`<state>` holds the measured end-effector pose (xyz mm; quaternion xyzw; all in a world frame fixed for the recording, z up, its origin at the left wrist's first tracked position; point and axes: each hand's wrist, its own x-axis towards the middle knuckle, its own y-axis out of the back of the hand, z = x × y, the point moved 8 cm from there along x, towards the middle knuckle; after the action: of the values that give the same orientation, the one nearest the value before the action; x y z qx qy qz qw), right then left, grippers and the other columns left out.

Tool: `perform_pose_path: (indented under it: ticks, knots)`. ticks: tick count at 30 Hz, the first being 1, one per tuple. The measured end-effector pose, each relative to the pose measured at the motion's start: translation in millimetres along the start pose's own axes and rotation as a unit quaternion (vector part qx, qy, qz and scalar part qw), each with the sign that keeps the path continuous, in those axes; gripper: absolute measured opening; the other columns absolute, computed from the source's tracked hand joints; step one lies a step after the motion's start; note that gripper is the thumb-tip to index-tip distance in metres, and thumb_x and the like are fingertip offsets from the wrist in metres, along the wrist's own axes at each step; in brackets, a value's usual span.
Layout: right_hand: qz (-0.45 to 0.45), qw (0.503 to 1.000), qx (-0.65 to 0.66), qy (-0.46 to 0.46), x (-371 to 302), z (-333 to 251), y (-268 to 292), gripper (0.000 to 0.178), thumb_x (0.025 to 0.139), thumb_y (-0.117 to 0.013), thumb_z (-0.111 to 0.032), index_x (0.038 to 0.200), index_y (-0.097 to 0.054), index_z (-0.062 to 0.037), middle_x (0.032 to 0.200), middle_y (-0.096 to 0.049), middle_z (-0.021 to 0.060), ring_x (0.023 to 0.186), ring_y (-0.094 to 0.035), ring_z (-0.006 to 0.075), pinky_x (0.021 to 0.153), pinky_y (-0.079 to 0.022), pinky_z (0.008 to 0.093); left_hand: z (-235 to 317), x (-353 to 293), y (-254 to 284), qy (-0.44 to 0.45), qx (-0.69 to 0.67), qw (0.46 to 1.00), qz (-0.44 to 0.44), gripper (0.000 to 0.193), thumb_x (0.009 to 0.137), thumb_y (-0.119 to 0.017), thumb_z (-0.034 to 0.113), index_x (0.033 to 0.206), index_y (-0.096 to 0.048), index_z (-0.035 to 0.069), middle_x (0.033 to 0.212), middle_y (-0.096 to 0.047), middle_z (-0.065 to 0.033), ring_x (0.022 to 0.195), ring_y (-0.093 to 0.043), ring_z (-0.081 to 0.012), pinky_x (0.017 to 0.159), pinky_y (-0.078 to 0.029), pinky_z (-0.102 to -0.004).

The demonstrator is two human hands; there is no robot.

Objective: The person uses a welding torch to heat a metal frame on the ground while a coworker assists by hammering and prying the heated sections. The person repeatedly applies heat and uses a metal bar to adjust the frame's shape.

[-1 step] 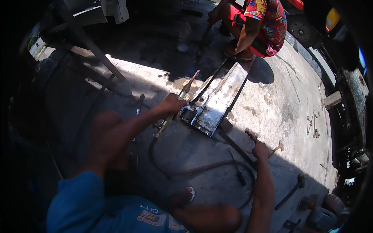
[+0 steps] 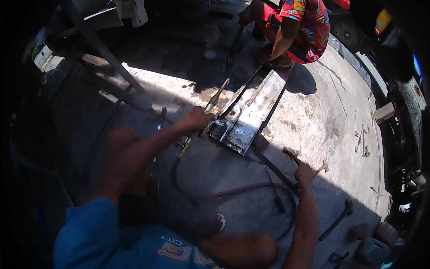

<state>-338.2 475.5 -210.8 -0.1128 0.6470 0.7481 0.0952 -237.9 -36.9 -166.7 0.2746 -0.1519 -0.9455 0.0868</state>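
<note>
My left hand (image 2: 200,119) is closed round a brass gas torch (image 2: 186,144). Its thin tip points up and away, close to the near left corner of a long, scuffed metal channel (image 2: 264,101); no flame shows. The channel lies on the concrete floor, half in sunlight, its near end broken and dark. To the right, my right hand (image 2: 304,173) grips a hammer (image 2: 292,152) by its handle, head up, a short way off the channel. Just beyond that hand lies a second hammer (image 2: 323,167). From the torch a hose (image 2: 237,192) curves over the floor.
Another person (image 2: 302,31) squats with a foot at the channel's far end. On the floor lie a screwdriver-like tool (image 2: 277,199), a mallet (image 2: 344,210) and small tools (image 2: 361,141). A slanted metal post (image 2: 105,51) stands at left. Round parts (image 2: 374,251) sit lower right.
My right hand has shifted slightly right with the hammer. My left hand and the torch have barely moved, a touch up and left.
</note>
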Motion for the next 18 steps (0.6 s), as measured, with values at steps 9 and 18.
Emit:
perform_pose_path:
  ticks: [9,18]
  knots:
    - [0.047,0.994,0.076,0.065,-2.8,69.5,-80.0,0.034,0.087,-0.062,-0.008,0.12,-0.072,-0.0048,0.116,-0.069,0.023,0.105,-0.069,0.0434,0.091,-0.055,0.0498,-10.2,-40.0,-10.7,0.009,-0.046,0.999,0.013,0.038,0.096,-0.071,0.03,0.072,-0.055,0.005,0.057,-0.053,-0.0051,0.044,-0.055,-0.0174,0.04,-0.048,-0.0386]
    - [0.125,0.971,0.191,0.071,-38.7,121.3,-124.6,0.029,0.09,-0.056,-0.011,0.113,-0.072,-0.0016,0.111,-0.067,0.0302,0.109,-0.063,0.05,0.092,-0.05,0.0539,-13.4,-76.4,0.7,0.014,-0.054,0.998,0.009,0.037,0.096,-0.071,0.031,0.076,-0.053,0.006,0.056,-0.05,-0.003,0.044,-0.053,-0.0147,0.041,-0.047,-0.0345]
